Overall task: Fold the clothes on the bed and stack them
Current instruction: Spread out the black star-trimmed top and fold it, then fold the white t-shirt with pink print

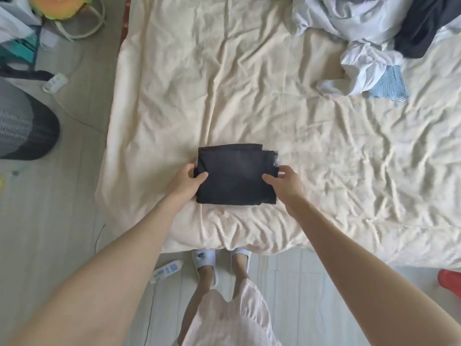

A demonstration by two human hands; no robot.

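Observation:
A black garment (237, 173), folded into a small rectangle, lies near the foot of the cream bed (199, 83). My left hand (185, 182) grips its left edge, thumb on top and fingers under the fold. My right hand (284, 182) holds its right edge the same way. At the far right of the bed lies a loose pile of unfolded clothes: white and pale pieces (359, 33), a dark garment (424, 26) and a light blue knit (390, 83).
The bed's left edge borders a floor with a power strip (55, 82), bags and a dark bin (22, 123). Another power strip (167, 268) lies by my slippered feet (219, 260). A red object (450, 280) sits at the lower right.

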